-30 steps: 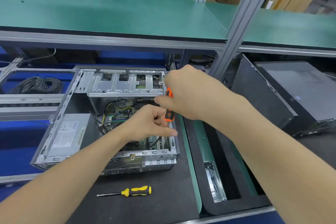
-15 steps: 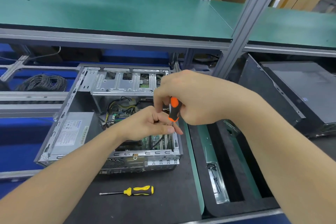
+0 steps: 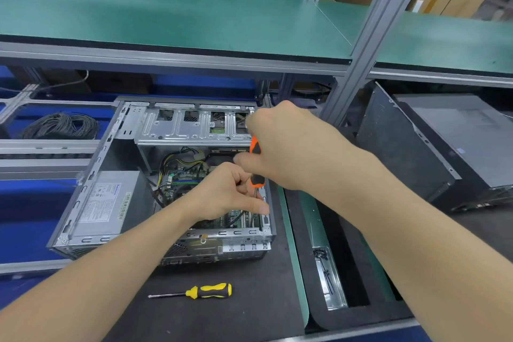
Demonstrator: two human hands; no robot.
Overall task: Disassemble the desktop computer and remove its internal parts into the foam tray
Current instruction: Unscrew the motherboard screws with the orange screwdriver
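Nearest, in front of the computer case (image 3: 91,197): a yellow screwdriver (image 3: 208,291) lies on the dark mat, untouched. Just right of the case sits the foam tray (image 3: 347,321), with a metal strip (image 3: 330,280) and what look like small screws in one slot.

The case lies on its side, open at the top. Over its right wall, the right hand (image 3: 288,147) is wrapped round the handle of an orange screwdriver (image 3: 256,164), which stands nearly upright. The left hand (image 3: 222,197) has its fingers curled in at the shaft just below the handle and seems to pinch it as a guide. The tip and the screw are hidden behind the hands.

Judgement: a screw by the right wall is being worked. To do it well, keep the driver square to the screw, press down while turning, and let the left fingers stop the tip wandering onto the motherboard (image 3: 180,178). Catch the screw before it drops among the cables.

Deeper inside, the power supply (image 3: 105,203) at the left and the drive cage (image 3: 194,128) at the far side are both unremoved. Beyond the case, a cable coil (image 3: 61,125) lies to the left.
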